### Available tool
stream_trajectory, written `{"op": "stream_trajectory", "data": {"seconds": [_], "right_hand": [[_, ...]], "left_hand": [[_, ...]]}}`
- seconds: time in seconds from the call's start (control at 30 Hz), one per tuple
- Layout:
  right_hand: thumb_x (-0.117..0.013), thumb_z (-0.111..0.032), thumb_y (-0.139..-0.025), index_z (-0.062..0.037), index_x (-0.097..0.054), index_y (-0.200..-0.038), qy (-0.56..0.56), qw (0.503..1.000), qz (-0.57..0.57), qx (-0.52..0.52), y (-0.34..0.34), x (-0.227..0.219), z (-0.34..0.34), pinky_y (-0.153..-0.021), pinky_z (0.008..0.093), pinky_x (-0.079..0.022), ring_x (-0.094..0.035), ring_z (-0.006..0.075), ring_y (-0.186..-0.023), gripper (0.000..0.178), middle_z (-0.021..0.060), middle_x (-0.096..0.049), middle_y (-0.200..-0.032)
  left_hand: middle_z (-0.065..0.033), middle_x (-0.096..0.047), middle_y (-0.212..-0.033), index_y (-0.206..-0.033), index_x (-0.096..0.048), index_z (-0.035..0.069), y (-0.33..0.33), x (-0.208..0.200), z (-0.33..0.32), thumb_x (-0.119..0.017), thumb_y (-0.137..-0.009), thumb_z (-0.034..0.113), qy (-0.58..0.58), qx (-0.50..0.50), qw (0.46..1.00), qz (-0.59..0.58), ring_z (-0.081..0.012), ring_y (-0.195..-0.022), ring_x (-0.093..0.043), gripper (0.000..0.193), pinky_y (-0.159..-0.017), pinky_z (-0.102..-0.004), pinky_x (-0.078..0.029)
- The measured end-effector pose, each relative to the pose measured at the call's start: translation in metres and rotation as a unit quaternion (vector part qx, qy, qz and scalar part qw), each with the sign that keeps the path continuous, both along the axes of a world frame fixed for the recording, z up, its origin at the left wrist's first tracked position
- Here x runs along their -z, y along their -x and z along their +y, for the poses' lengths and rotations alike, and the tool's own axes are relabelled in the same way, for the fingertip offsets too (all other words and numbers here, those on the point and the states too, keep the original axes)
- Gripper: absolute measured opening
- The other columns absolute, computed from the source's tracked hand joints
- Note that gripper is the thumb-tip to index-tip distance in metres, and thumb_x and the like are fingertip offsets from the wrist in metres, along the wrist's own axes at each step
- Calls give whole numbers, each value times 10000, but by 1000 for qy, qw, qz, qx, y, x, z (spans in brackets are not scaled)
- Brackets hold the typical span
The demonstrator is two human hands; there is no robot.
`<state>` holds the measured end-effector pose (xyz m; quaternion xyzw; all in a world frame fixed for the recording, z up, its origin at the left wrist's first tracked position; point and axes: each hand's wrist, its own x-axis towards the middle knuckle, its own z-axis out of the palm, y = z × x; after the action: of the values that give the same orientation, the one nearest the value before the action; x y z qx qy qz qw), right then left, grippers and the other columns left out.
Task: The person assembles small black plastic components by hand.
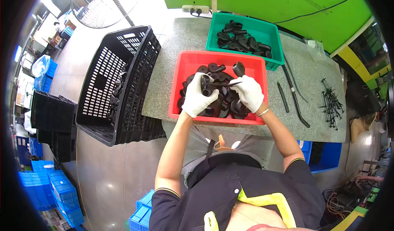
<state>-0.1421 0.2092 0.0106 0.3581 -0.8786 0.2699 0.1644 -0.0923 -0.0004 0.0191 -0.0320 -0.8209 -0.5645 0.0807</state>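
Both of my hands wear white gloves and work above a red bin [221,119]. My left hand [196,96] is closed round a black molded part [206,83] with a round opening. Pinched in my right hand [248,92] is a thin dark pointed tool [223,84]; its left end meets or overlaps the held part, and I cannot tell which. Beneath my hands, many similar black molded parts [213,68] lie heaped in the red bin. My fingers hide some of the held part and most of the tool's grip.
Behind the red bin stands a green bin [279,60] with more black parts. Right of it lie a black bar [283,97], a bent rod [296,101] and a pile of thin black pieces [331,104]. A black crate [96,83] stands left of the grey table [162,73].
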Motion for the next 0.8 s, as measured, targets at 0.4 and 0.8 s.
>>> {"op": "stream_trajectory", "data": {"seconds": [0.4,0.8], "right_hand": [[-599,-159,-854,-101,-641,-927,-36,998,-34,-35,8,16,37,-661,392,-470,-583,277,-731,101,86,-621,-777],[-516,-98,-948,-31,-534,-1007,431,819,-363,-105,-1,-28,0,-696,247,-419,-506,91,-755,91,27,-554,-834]], "left_hand": [[-101,-585,-934,-873,-557,75,12,0,-37,-744,-617,103,434,-54,882,177,-331,-992,-546,319,-795,-426,-482],[-226,-373,-1428,-1373,-364,12,17,1,55,-879,-559,370,172,29,971,161,-402,-1366,-296,1027,-1115,-456,-295]]}}
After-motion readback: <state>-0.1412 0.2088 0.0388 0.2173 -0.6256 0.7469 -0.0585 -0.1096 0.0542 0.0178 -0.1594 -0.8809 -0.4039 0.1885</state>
